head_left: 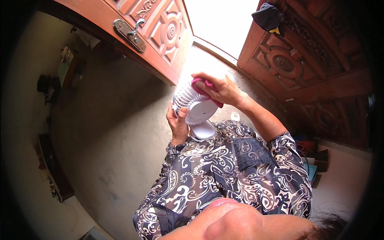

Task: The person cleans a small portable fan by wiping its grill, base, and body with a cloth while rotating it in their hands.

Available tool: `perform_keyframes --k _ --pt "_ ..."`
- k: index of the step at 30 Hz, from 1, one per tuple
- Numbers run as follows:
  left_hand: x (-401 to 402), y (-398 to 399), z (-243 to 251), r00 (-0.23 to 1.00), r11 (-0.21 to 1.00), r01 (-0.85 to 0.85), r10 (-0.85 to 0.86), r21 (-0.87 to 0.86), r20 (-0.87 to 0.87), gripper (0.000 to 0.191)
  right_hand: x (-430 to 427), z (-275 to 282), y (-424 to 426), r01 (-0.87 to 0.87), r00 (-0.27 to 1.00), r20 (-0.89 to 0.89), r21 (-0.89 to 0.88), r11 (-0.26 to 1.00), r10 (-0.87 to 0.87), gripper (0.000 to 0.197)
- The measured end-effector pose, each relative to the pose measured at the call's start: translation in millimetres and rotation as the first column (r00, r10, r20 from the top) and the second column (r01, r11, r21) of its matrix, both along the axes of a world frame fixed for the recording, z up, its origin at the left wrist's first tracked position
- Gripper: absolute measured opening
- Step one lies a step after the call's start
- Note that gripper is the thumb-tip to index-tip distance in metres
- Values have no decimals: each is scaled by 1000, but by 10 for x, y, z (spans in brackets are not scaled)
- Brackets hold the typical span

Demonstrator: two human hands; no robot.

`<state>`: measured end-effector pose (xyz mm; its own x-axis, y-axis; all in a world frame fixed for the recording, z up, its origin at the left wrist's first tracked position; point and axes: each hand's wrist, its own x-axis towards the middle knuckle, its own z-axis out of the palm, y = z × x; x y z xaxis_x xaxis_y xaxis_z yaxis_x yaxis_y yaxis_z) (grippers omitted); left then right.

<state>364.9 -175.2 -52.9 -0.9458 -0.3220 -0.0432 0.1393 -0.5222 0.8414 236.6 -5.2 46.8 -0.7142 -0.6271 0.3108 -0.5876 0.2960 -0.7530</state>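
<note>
A small white plastic fan (204, 111) with a round slatted housing and a flat base is held in front of my patterned shirt. My left hand (178, 122) grips the rim of the housing, its thumb on the near side. In my right hand (223, 88) is a bunched pink cloth (207, 87), pressed against the upper right of the slats. The fan's base (204, 130) points down towards my lap. The front of the fan is turned away from view.
Carved wooden doors stand ahead, the left one (162, 36) with a metal handle (135, 31), the right one (279, 63) with a dark cap (268, 17) hung on it. Bright light enters between them. Furniture (67, 70) lines the left wall; boxes (313, 171) lie at the right.
</note>
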Motion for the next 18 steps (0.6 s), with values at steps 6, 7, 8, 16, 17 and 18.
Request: perform_keyframes --k 6,7,8,16,17,18 --pt "8 39 13 1000 1000 14 -14 -14 -23 62 -235 -237 90 188 891 440 -131 973 -113 28" --pt "7 26 11 1000 1000 7 -7 -23 6 63 -162 -165 61 178 892 441 -134 975 -102 28" --pt "2 7 -7 999 999 -6 7 -32 33 64 -20 -34 26 98 937 339 -19 995 -86 27" --pt "-26 44 142 998 988 69 -70 -135 -3 70 -263 -363 164 189 952 271 -156 970 -142 40" --pt "-41 34 144 997 987 77 -78 -143 -3 70 -357 -382 198 280 826 545 -174 944 -145 41" --pt "-43 55 156 997 986 81 -81 -145 -1 71 -405 -385 233 371 626 771 -163 914 -117 41"
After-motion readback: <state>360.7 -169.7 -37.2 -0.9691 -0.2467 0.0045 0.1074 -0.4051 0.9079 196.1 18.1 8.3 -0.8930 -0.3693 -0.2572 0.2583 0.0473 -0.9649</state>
